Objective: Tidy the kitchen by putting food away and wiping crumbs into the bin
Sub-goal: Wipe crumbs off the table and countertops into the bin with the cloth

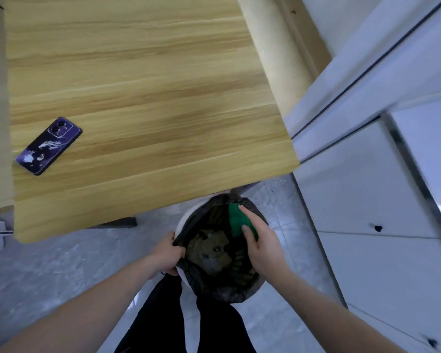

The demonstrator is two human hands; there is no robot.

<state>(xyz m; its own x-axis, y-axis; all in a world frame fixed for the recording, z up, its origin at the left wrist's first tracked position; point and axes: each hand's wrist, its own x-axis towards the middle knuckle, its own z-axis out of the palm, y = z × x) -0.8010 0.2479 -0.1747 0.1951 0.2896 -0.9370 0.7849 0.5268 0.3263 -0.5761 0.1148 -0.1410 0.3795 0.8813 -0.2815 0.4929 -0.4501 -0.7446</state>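
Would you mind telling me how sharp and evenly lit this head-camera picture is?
Head view: wide-angle bending bows the table edges; the cabinets at right are smeared by motion blur; the phone stays fairly crisp; the bin interior is dark, its contents hard to read; the cloth and both hands are soft-edged.

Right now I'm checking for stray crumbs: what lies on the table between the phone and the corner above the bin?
In the head view, only bare wood lies between the phone and the table corner above the bin.

Left hand [167,253] grips bin [186,220] rim; right hand [261,244] holds green cloth [236,220] above it.
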